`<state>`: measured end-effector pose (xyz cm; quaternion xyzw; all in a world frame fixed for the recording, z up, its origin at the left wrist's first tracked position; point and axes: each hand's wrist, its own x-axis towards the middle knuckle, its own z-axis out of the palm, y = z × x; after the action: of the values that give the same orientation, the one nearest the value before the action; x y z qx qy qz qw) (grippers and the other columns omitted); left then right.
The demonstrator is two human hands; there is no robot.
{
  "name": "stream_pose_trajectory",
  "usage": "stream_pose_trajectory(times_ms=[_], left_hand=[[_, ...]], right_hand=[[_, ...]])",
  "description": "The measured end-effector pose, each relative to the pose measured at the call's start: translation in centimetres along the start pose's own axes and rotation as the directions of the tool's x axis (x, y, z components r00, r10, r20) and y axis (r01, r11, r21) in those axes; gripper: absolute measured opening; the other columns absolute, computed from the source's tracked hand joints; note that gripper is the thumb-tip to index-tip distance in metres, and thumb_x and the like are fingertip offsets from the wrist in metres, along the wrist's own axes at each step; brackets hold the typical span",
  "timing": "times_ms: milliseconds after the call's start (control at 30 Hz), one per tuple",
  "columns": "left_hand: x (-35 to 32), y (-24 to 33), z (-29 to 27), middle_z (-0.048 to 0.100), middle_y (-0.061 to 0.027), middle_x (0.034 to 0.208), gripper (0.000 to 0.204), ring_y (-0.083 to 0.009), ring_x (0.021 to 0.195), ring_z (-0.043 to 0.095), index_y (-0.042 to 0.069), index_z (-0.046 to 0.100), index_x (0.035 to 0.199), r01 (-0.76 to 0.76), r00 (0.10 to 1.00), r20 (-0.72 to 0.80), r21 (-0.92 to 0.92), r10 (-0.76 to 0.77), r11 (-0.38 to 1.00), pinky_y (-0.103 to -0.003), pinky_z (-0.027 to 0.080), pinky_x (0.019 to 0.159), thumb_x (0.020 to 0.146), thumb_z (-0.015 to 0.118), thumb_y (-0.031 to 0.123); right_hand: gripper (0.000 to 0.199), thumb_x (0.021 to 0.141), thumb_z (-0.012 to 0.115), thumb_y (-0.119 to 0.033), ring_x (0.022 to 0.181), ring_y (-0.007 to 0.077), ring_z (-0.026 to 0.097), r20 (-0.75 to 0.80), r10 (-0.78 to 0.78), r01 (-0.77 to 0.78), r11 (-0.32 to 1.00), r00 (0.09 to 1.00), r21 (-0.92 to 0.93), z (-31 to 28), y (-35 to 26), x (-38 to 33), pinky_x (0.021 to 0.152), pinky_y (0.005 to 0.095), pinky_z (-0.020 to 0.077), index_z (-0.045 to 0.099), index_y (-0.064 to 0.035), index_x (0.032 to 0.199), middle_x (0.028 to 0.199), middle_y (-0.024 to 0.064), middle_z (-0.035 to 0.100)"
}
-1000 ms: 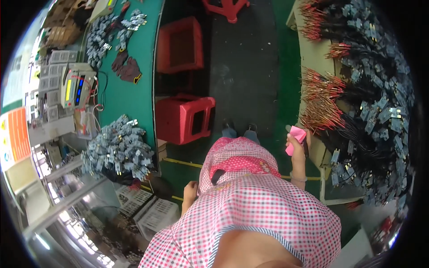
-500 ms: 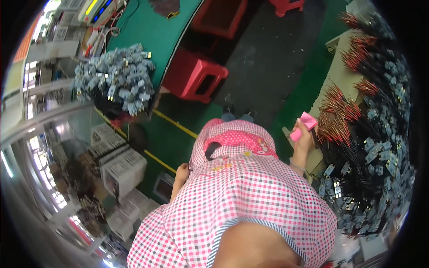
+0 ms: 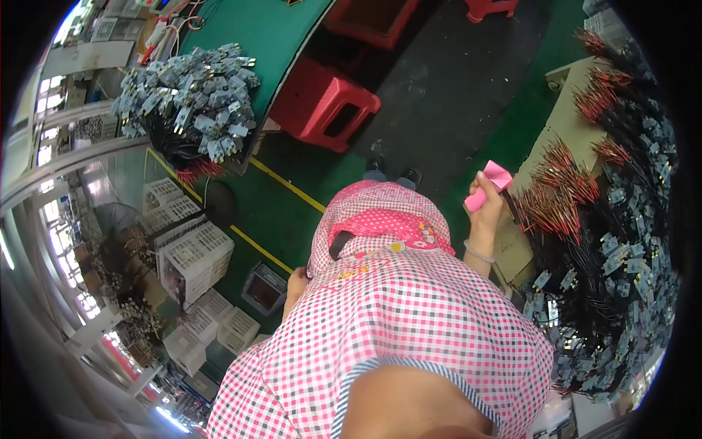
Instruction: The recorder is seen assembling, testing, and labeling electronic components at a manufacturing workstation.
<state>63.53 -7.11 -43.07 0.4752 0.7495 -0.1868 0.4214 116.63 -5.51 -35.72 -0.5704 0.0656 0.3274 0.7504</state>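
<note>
My right hand (image 3: 486,208) is closed on a folded pink paper slip (image 3: 497,175), held out to the right at the near side of a table. Beside its fingers is a thin dark stick-like thing (image 3: 510,207); I cannot make out whether the hand holds it. To the right lie bundles of black cables (image 3: 585,271) with reddish, copper-tipped wire ends (image 3: 556,205) and many small blue-grey connectors (image 3: 621,256). My left hand (image 3: 296,284) hangs at my left side against the checked apron (image 3: 409,307), its fingers mostly hidden.
At the upper left, a green table (image 3: 270,29) carries another heap of connector cables (image 3: 197,95). Red stools (image 3: 325,106) stand beside it. White plastic crates (image 3: 197,256) and a dark grey bin (image 3: 263,289) are on the floor at left. The beige tabletop (image 3: 563,124) runs along the right.
The view has shifted a little. My right hand, still with the pink slip, appears slightly farther left and up. My left hand stays at my side.
</note>
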Motion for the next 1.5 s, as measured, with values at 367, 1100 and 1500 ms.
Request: stream_pose_trajectory(times_ms=[367, 1100, 1500], left_hand=[[16.4, 36.8, -0.6, 0.061, -0.0192, 0.095, 0.020, -0.0371, 0.091, 0.058, 0.002, 0.059, 0.098, -0.739, 0.654, -0.032, 0.189, 0.756, 0.647, -0.042, 0.047, 0.078, 0.083, 0.050, 0.012], [99.4, 63.9, 3.7, 0.045, -0.0311, 0.127, 0.063, -0.0422, 0.111, 0.050, -0.014, 0.041, 0.123, -0.230, 0.874, -0.026, 0.856, 0.484, 0.462, -0.045, 0.041, 0.095, 0.084, 0.049, 0.035], [101.8, 65.4, 3.0, 0.057, -0.0272, 0.102, 0.035, -0.0391, 0.096, 0.056, -0.005, 0.049, 0.115, -0.404, 0.622, -0.741, -0.029, 0.251, 0.914, -0.046, 0.045, 0.078, 0.094, 0.040, 0.021]], right_hand=[[0.025, 0.077, 0.063, 0.002, 0.058, 0.0123, 0.052, -0.058, 0.021, -0.027, 0.994, 0.998, -0.106, 5.9, 4.7, 8.9, 0.052, 0.0235, 0.0417, 0.048, -0.0058, 0.096, 0.072, 0.0044, 0.053], [0.028, 0.082, 0.061, -0.007, 0.062, 0.0096, 0.049, -0.237, -0.342, 0.203, 0.863, 0.909, -0.463, 5.2, 36.4, 55.8, 0.056, 0.0218, 0.0408, 0.046, -0.0064, 0.106, 0.074, 0.0024, 0.052], [0.020, 0.083, 0.062, -0.010, 0.060, 0.0096, 0.049, -0.287, -0.282, 0.102, 0.852, 0.916, -0.513, 6.4, 37.8, 58.6, 0.051, 0.0208, 0.0386, 0.049, -0.0073, 0.098, 0.071, 0.0033, 0.054]])
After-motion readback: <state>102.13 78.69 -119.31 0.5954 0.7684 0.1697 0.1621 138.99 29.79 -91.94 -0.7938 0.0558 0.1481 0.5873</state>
